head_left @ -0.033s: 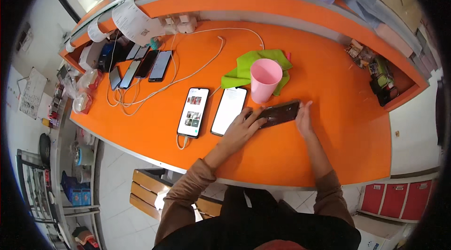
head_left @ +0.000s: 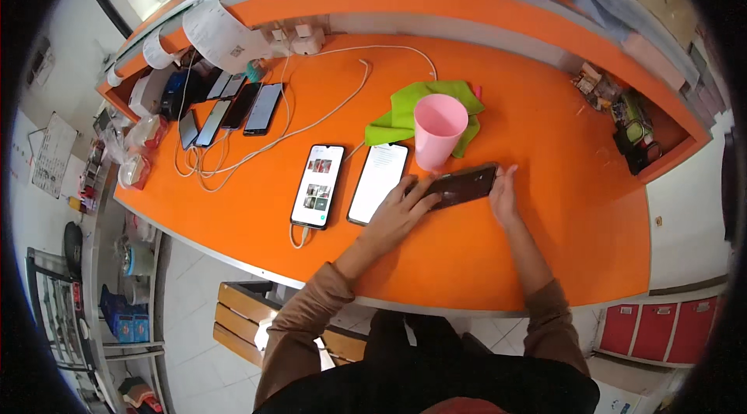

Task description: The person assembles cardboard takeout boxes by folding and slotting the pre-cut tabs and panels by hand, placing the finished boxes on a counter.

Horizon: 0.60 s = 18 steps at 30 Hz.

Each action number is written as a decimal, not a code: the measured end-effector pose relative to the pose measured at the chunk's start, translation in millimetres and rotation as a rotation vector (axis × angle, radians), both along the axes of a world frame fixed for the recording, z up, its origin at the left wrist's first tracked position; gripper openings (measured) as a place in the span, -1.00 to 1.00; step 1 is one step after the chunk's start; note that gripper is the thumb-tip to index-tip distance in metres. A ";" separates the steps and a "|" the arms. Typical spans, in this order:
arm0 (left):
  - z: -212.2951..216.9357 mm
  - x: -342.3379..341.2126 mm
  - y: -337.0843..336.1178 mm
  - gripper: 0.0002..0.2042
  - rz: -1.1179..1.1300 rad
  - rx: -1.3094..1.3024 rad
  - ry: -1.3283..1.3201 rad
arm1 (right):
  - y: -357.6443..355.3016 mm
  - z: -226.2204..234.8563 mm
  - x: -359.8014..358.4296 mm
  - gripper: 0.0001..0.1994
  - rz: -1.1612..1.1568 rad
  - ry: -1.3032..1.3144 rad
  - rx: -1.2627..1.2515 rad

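A dark smartphone [head_left: 465,185] lies sideways between my two hands just above or on the orange counter; its screen is dark. My left hand [head_left: 401,210] has its fingers over the phone's left end. My right hand [head_left: 503,194] holds the right end, thumb and fingers pointing up beside the edge. Behind the phone stands a pink cup [head_left: 437,134], in front of a crumpled green cloth [head_left: 393,122]. Left of my left hand lies a phone with a lit white screen [head_left: 377,180], and beyond it another lit phone [head_left: 317,186] with a cable plugged into its lower end.
Several phones [head_left: 263,109] lie at the counter's back left among white cables [head_left: 257,156]. Paper slips [head_left: 222,36] hang from the raised ledge over them. A cubby [head_left: 630,130] with small items is at the right. A wooden slatted stool [head_left: 240,321] stands below the front edge.
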<state>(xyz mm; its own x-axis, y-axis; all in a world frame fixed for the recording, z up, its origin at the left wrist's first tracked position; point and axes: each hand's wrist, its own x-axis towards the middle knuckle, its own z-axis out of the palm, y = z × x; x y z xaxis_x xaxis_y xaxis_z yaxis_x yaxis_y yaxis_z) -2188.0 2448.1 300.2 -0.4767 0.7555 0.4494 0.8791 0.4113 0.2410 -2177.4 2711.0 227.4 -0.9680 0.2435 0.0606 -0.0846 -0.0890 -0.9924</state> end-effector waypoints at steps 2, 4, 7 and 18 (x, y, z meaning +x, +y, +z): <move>-5.9 -5.1 -2.3 -0.68 0.004 0.003 0.065 | -15.5 -2.0 -5.9 -0.31 0.068 0.018 -0.404; -15.1 -9.9 -4.0 -0.66 0.090 0.166 -0.076 | -38.1 8.2 -9.5 -0.41 -0.406 0.022 -0.470; -26.9 -16.2 -1.4 -0.68 0.061 0.084 0.181 | -16.6 -0.2 -7.3 -0.45 -0.099 0.043 -0.287; -17.5 144.9 -59.2 -0.58 0.199 0.412 0.327 | 3.1 -19.8 -40.4 -0.44 -0.245 0.099 0.177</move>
<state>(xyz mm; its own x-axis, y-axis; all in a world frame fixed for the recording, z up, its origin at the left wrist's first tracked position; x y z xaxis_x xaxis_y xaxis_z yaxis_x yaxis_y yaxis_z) -2043.1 2388.9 282.7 -0.3784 0.3962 0.8366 0.8503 0.5060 0.1449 -2217.9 2714.2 207.6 -0.8691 0.4458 0.2142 -0.1796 0.1192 -0.9765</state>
